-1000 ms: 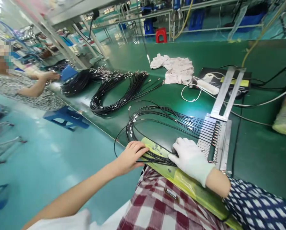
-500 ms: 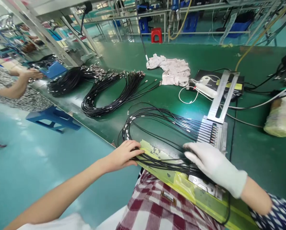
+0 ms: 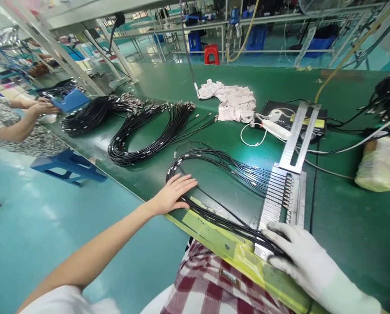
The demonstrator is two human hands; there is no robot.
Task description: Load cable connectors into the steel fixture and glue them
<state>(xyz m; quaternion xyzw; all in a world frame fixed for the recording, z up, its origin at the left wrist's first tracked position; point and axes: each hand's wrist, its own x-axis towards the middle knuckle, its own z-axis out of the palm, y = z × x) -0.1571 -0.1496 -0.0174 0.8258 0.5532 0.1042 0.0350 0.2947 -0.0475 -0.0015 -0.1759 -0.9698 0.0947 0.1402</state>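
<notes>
My bare left hand lies flat with fingers spread on a loop of thin black cables near the green table's front edge. My right hand, in a white glove, presses down on the near ends of those cables where they meet the bottom of a ribbed metal fixture. Its fingers are curled over the cable bundle. The cables fan from the fixture's slots round to my left hand. A strip of yellow tape runs along the table edge under the cables.
Two larger black cable bundles lie further left. A crumpled white cloth, a white plug strip and a wrapped package sit on the green table. Another person works at the far left beside a blue stool.
My right hand slid rightward along the cables to the fixture's near end. My left hand opened flat and moved slightly forward onto the cable loop.
</notes>
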